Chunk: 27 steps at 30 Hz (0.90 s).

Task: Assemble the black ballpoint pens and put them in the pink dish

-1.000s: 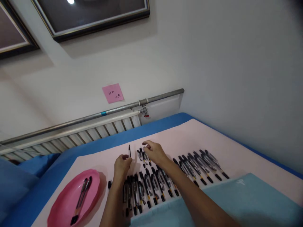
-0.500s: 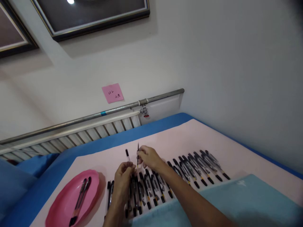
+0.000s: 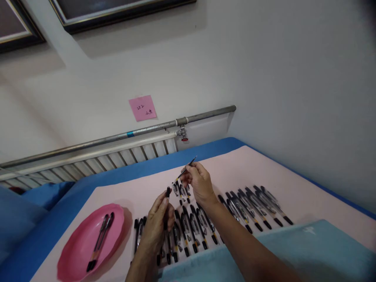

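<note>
My left hand (image 3: pixel 158 223) is closed round a black pen barrel (image 3: pixel 167 192) whose dark end sticks up between the fingers. My right hand (image 3: pixel 199 183) pinches a thin pen refill (image 3: pixel 185 170), which slants up to the right, its lower tip close to the barrel's end. Both hands hover over a pink sheet (image 3: pixel 229 168) on which several black pens (image 3: pixel 188 223) lie in rows. More pens (image 3: pixel 252 203) lie in a row to the right of my right forearm.
A pink oval dish (image 3: pixel 73 254) at the lower left holds two pens (image 3: pixel 98 241). A pale blue cloth (image 3: pixel 293 254) covers the near right. Blue table covering (image 3: pixel 123 180) borders the sheet. Behind are a radiator (image 3: pixel 88 164), a pipe (image 3: pixel 147 131) and a pink sticky note (image 3: pixel 142 107) on the wall.
My right hand has lifted up and to the right with the refill, now tilted instead of upright. My left hand has risen slightly with the barrel. The view has shifted a little upward.
</note>
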Each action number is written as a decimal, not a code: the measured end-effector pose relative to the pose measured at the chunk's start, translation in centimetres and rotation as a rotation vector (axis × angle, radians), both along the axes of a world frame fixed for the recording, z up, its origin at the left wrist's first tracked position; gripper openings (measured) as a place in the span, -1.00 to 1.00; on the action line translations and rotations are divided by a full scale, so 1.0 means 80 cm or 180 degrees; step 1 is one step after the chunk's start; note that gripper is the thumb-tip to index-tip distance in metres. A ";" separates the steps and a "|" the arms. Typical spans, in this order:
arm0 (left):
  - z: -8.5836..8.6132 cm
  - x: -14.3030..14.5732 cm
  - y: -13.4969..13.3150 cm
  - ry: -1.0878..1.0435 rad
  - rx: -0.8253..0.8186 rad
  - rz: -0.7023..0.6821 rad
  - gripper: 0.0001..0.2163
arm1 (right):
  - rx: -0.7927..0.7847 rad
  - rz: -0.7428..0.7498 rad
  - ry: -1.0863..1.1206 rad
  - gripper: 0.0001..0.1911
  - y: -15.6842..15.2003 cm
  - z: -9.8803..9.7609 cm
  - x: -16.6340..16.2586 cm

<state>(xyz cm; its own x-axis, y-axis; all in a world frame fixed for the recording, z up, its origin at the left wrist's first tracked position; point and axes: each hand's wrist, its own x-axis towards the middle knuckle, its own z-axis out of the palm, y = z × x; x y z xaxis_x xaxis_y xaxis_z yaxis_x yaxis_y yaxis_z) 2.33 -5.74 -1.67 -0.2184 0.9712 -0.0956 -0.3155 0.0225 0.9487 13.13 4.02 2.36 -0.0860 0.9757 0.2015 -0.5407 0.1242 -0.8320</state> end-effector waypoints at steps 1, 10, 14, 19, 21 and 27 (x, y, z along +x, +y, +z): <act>0.001 0.000 -0.001 0.0025 0.0027 0.0039 -0.56 | 0.0003 -0.0046 0.0038 -0.89 0.001 0.001 0.000; 0.005 -0.002 -0.005 0.0016 -0.0037 -0.0041 -0.63 | 0.0062 0.0158 -0.0188 -0.88 -0.003 0.001 0.002; 0.005 -0.004 -0.005 0.0003 -0.0063 -0.0098 -0.63 | 0.0152 0.0230 -0.0296 -0.87 -0.002 0.001 0.003; 0.004 -0.008 -0.005 -0.0112 -0.0079 -0.0177 -0.64 | 0.0397 0.0412 -0.0646 -0.87 -0.007 0.001 0.005; 0.003 -0.011 -0.005 -0.0144 -0.0117 -0.0176 -0.64 | 0.0514 0.0501 -0.0777 -0.87 -0.009 0.001 0.004; 0.003 -0.014 -0.007 -0.0110 -0.0140 -0.0231 -0.62 | 0.0300 0.0096 -0.0218 -0.87 -0.005 -0.001 0.001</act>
<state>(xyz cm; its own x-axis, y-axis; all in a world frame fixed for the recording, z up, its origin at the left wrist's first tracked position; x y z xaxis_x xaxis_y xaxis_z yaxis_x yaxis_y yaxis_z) 1.17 -6.32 -1.42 -0.1434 0.9790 -0.1447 -0.3440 0.0878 0.9349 13.21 3.60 2.32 -0.1318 0.9495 0.2849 -0.4875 0.1881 -0.8526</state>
